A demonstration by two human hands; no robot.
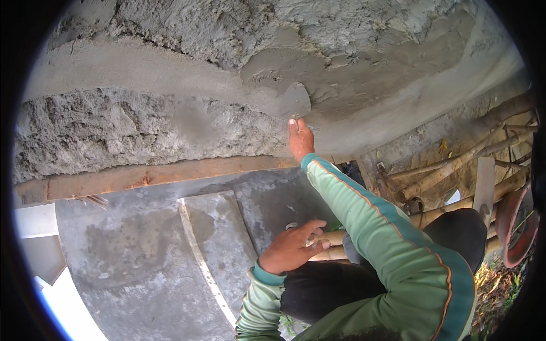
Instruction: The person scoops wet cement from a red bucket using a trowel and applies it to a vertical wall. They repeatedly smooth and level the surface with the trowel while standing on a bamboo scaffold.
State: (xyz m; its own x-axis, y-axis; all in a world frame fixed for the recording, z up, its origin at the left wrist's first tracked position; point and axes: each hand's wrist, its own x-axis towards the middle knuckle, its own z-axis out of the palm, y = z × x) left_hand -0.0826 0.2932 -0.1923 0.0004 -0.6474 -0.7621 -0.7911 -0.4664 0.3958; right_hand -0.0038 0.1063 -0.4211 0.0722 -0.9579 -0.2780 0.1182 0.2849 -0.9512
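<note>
My right hand (301, 141) is closed round the handle of a trowel (296, 101), arm stretched out ahead. The grey, mortar-smeared blade lies against the wall, on the border between a smoothed band of mortar (142, 68) and a darker, wetter patch (387, 74). Most of the handle is hidden in my fist. Lower down, my left hand (291, 247) is empty, with its fingers apart, above my dark-clad knee and beside a bamboo pole (330, 238). Rough, lumpy mortar (114, 128) covers the wall below the smoothed band.
A long wooden board (142, 175) runs along the wall's lower edge. Beneath is a grey concrete surface (125, 244) with a pale raised strip (205, 250). Bamboo poles (449, 170) cross at the right, near an upright wooden slat (484, 184) and a reddish basin (515, 227).
</note>
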